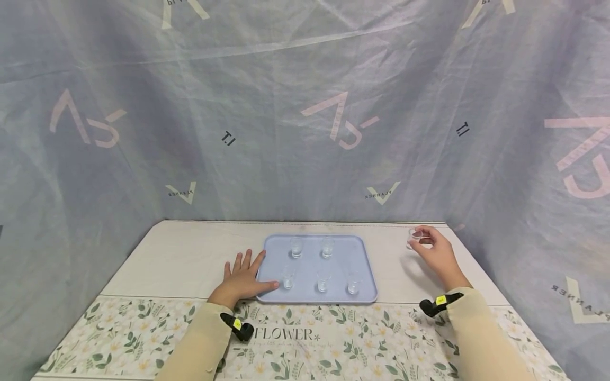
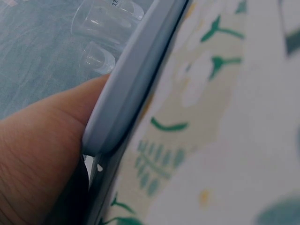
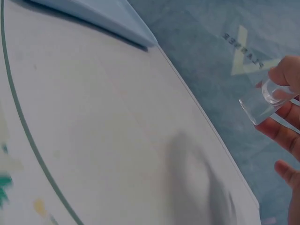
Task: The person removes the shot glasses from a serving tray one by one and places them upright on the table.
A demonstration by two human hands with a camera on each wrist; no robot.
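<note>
A light blue tray [image 1: 305, 297] lies on the table with several small clear shot glasses on it: two at the back, one of them a glass [image 1: 327, 247], and three in front, such as the middle glass [image 1: 322, 282]. My left hand [image 1: 243, 280] rests at the tray's left edge, fingers spread, the thumb reaching over the rim toward the front left glass [image 1: 288, 278]. Well to the right of the tray, my right hand [image 1: 434, 255] pinches another clear shot glass [image 3: 265, 101] between thumb and fingers. It is held above the white tabletop, where the hand's shadow falls.
White cloth [image 1: 190, 254] covers the back of the table, and a floral printed strip [image 1: 305, 344] runs along the front. Grey-blue curtains [image 1: 286, 132] hang behind the table and at both sides.
</note>
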